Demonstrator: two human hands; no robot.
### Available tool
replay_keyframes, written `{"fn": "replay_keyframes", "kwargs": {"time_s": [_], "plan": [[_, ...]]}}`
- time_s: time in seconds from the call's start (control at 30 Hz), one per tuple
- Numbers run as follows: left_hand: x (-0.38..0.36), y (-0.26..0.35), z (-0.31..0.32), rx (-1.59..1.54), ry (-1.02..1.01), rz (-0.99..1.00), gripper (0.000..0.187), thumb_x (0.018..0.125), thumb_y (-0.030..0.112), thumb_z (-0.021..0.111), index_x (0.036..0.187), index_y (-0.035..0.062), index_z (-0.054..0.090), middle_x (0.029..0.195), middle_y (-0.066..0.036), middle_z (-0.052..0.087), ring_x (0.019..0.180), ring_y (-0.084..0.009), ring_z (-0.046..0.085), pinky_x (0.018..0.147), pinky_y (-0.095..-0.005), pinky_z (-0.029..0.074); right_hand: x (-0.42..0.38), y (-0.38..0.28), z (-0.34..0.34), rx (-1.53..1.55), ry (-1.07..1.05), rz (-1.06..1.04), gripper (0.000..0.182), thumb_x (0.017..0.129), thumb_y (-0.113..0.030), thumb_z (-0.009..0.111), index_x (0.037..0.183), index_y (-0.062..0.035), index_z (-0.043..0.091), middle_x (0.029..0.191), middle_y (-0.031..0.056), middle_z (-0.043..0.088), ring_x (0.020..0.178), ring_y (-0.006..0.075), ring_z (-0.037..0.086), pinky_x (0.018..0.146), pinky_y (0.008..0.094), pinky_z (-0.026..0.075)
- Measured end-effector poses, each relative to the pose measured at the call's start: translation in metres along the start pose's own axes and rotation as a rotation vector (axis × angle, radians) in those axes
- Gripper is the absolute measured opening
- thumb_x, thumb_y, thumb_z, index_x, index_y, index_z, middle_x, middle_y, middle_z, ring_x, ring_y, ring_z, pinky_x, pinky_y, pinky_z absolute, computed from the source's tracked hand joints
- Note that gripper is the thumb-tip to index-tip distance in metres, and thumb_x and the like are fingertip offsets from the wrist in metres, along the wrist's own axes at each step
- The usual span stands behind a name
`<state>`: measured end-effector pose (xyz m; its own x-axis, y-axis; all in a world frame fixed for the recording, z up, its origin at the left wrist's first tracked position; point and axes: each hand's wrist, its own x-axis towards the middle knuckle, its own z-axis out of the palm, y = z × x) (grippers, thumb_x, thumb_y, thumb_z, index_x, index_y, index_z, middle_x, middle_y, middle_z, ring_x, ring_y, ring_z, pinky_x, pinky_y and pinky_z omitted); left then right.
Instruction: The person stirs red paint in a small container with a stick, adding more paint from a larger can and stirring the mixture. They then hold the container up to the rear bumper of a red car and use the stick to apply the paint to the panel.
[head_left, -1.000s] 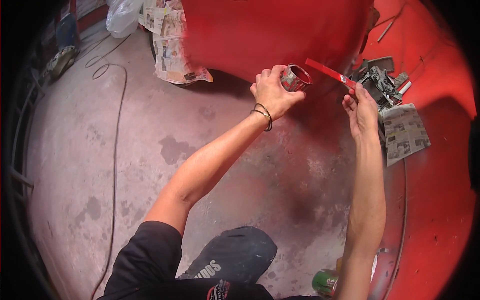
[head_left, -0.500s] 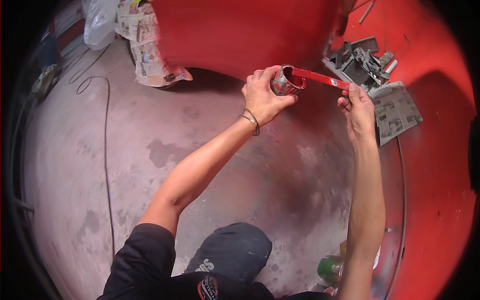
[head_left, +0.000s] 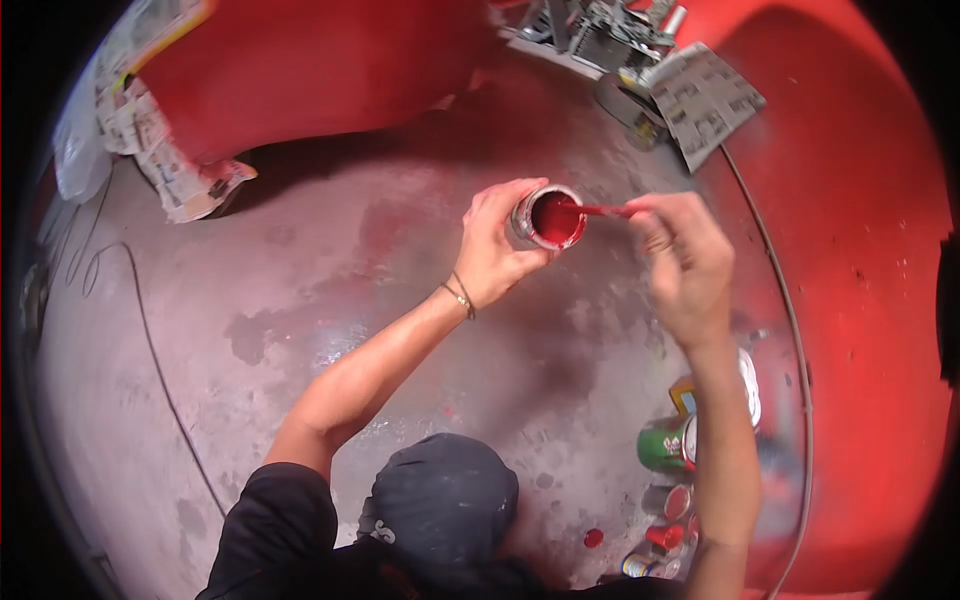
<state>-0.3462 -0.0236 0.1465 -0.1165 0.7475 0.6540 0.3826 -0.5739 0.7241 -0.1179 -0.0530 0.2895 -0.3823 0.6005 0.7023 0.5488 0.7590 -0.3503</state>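
Note:
My left hand (head_left: 494, 243) is wrapped round a small metal paint can (head_left: 522, 222) from its left side. The can's open mouth tips toward me and shows dark red paint (head_left: 553, 218) inside, with red smears on the rim. Between the fingers of my right hand (head_left: 682, 255) is the upper end of a flat red-coated stir stick (head_left: 603, 210). Its lower end reaches into the can over the right side of the rim. The right hand is slightly blurred.
A red panel (head_left: 330, 70) edged with newspaper (head_left: 165, 150) stands at upper left. Scrap parts (head_left: 610, 40) and newspaper (head_left: 705, 100) lie upper right. Beside my right forearm are a green can (head_left: 662, 445) and several small containers. A hose (head_left: 785, 280) runs along the red wall.
The view has tilted down and shifted right. The paint can has turned its mouth toward me, and the stick has gone deeper into it, with my right hand nearer the can.

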Motion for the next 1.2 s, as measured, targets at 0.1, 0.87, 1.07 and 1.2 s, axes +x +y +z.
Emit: {"fn": "replay_keyframes", "kwargs": {"time_s": [0.1, 0.87, 1.07, 1.2], "plan": [[-0.037, -0.002, 0.029, -0.038, -0.086, -0.011, 0.083, 0.072, 0.022, 0.095, 0.148, 0.0104, 0.065, 0.147, -0.01, 0.067, 0.141, -0.0318, 0.054, 0.121, -0.0473, 0.043, -0.049, 0.004, -0.001, -0.402, -0.044, -0.337, 0.019, 0.096, -0.014, 0.082, 0.115, -0.0099, 0.078, 0.1, 0.0056, 0.073, 0.087, 0.0248, 0.069, 0.082, 0.0394, 0.051], [-0.249, -0.055, 0.052, 0.23, -0.325, -0.27, 0.082, 0.069, 0.04, 0.093, 0.144, 0.0203, 0.067, 0.138, -0.008, 0.066, 0.134, -0.0333, 0.056, 0.114, -0.0525, 0.038, -0.222, 0.026, 0.072, 0.28, -0.329, 0.502, 0.01, 0.103, -0.017, 0.072, 0.105, -0.0081, 0.076, 0.101, 0.0117, 0.074, 0.092, 0.0339, 0.069, 0.092, 0.0453, 0.05], [-0.197, -0.029, -0.016, 0.41, -0.028, -0.338, 0.082, 0.069, 0.036, 0.094, 0.143, 0.0177, 0.065, 0.137, -0.012, 0.062, 0.131, -0.0346, 0.057, 0.113, -0.0532, 0.04, -0.118, -0.018, 0.104, -0.056, -0.355, 0.062, 0.016, 0.106, -0.015, 0.067, 0.106, -0.0029, 0.077, 0.101, 0.0157, 0.076, 0.092, 0.0394, 0.073, 0.085, 0.0484, 0.055], [-0.173, -0.03, -0.068, 0.458, 0.158, -0.366, 0.083, 0.067, 0.034, 0.093, 0.143, 0.0193, 0.064, 0.138, -0.012, 0.061, 0.133, -0.035, 0.055, 0.115, -0.0545, 0.037, -0.057, -0.047, 0.149, 0.285, -0.413, 0.22, 0.017, 0.107, -0.015, 0.067, 0.107, -0.0005, 0.076, 0.096, 0.0146, 0.074, 0.081, 0.0319, 0.07, 0.076, 0.0423, 0.054]]}}
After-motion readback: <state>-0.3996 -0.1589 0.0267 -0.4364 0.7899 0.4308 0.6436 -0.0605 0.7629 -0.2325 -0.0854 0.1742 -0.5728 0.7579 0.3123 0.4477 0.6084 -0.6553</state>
